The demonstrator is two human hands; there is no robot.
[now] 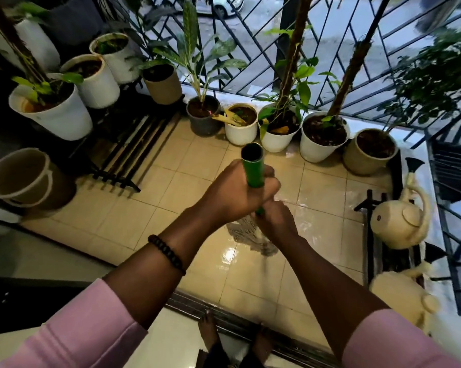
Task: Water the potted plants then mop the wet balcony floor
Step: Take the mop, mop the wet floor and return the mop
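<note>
A green mop handle (253, 168) stands upright in front of me, its hollow top end facing the camera. My left hand (237, 192) is wrapped around the handle near the top. My right hand (275, 221) grips it just below. The pale stringy mop head (250, 235) rests on the wet, shiny beige tiled floor (202, 160) under my hands. Potted plants line the railing, among them a grey pot (204, 116) and white pots (241, 127) (323, 136). More white pots (51, 110) sit on a black rack at the left.
Two cream watering cans (401, 221) (404, 298) sit at the right by a black stand. An empty beige bucket (25, 179) stands at the left. A black metal railing (250, 49) closes the far side. My bare feet (208, 328) stand at the door track.
</note>
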